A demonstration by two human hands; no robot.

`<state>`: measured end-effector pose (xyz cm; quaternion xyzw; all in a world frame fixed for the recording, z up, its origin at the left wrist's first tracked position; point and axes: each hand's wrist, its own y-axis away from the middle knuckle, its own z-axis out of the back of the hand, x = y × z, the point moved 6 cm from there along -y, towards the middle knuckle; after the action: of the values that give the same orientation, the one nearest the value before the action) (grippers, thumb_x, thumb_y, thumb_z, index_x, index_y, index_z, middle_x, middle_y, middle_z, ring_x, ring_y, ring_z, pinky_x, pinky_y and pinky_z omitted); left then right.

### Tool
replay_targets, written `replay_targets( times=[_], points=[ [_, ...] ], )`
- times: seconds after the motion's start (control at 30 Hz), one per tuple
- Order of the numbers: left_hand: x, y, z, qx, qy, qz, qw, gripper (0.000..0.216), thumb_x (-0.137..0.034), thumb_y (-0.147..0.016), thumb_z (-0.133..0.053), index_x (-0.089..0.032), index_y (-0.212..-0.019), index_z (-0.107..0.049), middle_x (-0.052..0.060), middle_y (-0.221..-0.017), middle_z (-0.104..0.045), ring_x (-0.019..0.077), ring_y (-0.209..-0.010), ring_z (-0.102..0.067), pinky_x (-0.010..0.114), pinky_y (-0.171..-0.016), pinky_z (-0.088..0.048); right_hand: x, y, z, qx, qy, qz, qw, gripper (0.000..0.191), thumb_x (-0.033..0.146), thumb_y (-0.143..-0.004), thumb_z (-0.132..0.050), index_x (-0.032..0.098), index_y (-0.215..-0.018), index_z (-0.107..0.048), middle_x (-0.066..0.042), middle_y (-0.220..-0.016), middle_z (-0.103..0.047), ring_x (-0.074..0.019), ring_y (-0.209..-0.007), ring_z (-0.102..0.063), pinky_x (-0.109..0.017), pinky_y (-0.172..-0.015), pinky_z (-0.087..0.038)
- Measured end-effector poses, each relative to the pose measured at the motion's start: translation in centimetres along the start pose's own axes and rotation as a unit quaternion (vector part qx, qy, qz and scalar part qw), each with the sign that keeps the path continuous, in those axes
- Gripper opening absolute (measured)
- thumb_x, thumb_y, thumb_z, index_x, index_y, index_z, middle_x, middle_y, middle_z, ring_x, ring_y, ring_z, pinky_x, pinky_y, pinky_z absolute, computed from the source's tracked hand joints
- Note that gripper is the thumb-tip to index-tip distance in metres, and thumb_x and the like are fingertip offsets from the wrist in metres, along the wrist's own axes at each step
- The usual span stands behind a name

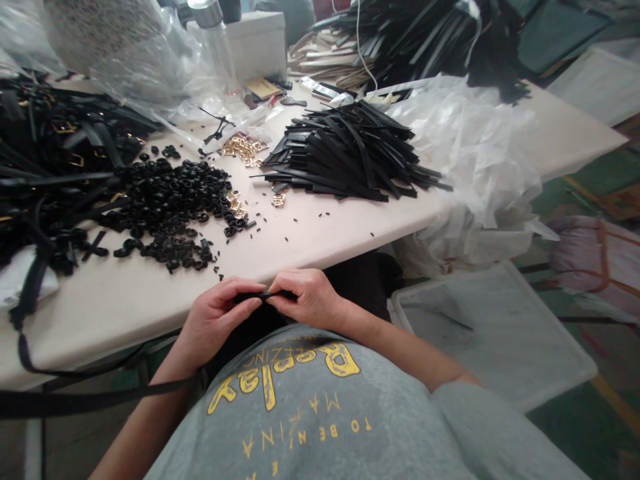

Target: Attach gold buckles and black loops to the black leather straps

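Close to my body at the table's front edge, a thin black strap (267,295) stretches between my two hands. My left hand (213,320) pinches it between thumb and fingers. From the other side my right hand (306,297) grips it, also with thumb and fingers closed. The fingers cover much of the strap, so its full shape is hidden. Just beyond the left hand lies a heap of small black loops (173,193). Gold buckles (245,150) are scattered behind that heap. A pile of flat black strips (345,150) rests further right on the table.
Tangled black straps with gold buckles (60,127) cover the table's left side. Crumpled white plastic (460,140) hangs over the right edge, above a pale bin (500,333). At the back stand a clear bottle (215,40), a white box (257,47) and more black strips (425,40).
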<state>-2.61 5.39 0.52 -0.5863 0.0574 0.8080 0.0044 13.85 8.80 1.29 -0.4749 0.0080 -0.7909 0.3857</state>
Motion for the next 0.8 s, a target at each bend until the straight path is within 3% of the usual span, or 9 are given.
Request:
replay_targets(
  times=[0.1, 0.3, 0.47, 0.63, 0.73, 0.8],
  points=[
    [-1.6, -0.3, 0.2, -0.014, -0.084, -0.081, 0.993, 0.012, -0.033, -0.081, -0.071, -0.024, -0.086, -0.078, 0.006, -0.094, -0.073, 0.0210, -0.090, -0.067, 0.032, -0.085, -0.053, 0.3, 0.1, 0.3, -0.005, 0.027, 0.009, 1.000, 0.011, 0.021, -0.088, -0.063, 0.017, -0.078, -0.066, -0.002, -0.073, -0.069, -0.0116, -0.063, -0.059, -0.021, -0.059, -0.041],
    [-2.4, -0.5, -0.6, -0.003, -0.105, -0.109, 0.989, 0.010, -0.026, -0.086, -0.064, -0.023, -0.084, -0.073, 0.005, -0.088, -0.071, 0.0189, -0.084, -0.066, 0.030, -0.079, -0.052, 0.4, 0.3, 0.4, -0.003, 0.051, -0.006, 0.999, 0.011, 0.021, -0.087, -0.062, 0.019, -0.076, -0.065, -0.001, -0.071, -0.069, -0.0124, -0.062, -0.060, -0.022, -0.059, -0.041],
    [-1.7, -0.4, -0.7, -0.041, -0.013, -0.081, 0.996, 0.007, -0.026, -0.085, -0.066, -0.021, -0.081, -0.070, 0.004, -0.085, -0.071, 0.0182, -0.083, -0.065, 0.029, -0.079, -0.051, 0.4, 0.1, 0.5, -0.012, 0.023, -0.008, 1.000, 0.010, 0.019, -0.085, -0.064, 0.018, -0.075, -0.065, 0.000, -0.069, -0.067, -0.0119, -0.060, -0.058, -0.022, -0.058, -0.039],
    [0.1, 0.1, 2.0, -0.153, 0.105, 0.014, 0.982, 0.025, -0.042, -0.088, -0.064, -0.019, -0.079, -0.069, 0.003, -0.079, -0.071, 0.0164, -0.074, -0.064, 0.027, -0.073, -0.051, 0.5, 0.0, 1.4, -0.022, 0.011, -0.020, 0.999, 0.010, 0.020, -0.087, -0.064, 0.018, -0.077, -0.066, 0.000, -0.067, -0.065, -0.0111, -0.058, -0.056, -0.022, -0.058, -0.040],
    [1.0, 0.3, 2.2, -0.089, 0.096, 0.059, 0.990, 0.045, -0.057, -0.089, -0.055, -0.017, -0.075, -0.071, 0.005, -0.071, -0.070, 0.0172, -0.067, -0.063, 0.028, -0.066, -0.050, 0.5, 0.1, 1.7, -0.020, 0.007, -0.023, 0.999, 0.011, 0.019, -0.087, -0.064, 0.018, -0.076, -0.067, 0.000, -0.066, -0.065, -0.0109, -0.057, -0.056, -0.022, -0.058, -0.040],
    [1.4, 0.5, 1.5, -0.027, 0.088, 0.091, 0.992, 0.042, -0.057, -0.084, -0.062, -0.017, -0.076, -0.071, 0.005, -0.068, -0.069, 0.0177, -0.065, -0.063, 0.028, -0.064, -0.050, 0.6, 0.2, 1.5, -0.005, 0.020, -0.011, 1.000, 0.011, 0.020, -0.088, -0.063, 0.018, -0.077, -0.066, 0.000, -0.067, -0.066, -0.0116, -0.058, -0.057, -0.023, -0.058, -0.041]
  ],
)
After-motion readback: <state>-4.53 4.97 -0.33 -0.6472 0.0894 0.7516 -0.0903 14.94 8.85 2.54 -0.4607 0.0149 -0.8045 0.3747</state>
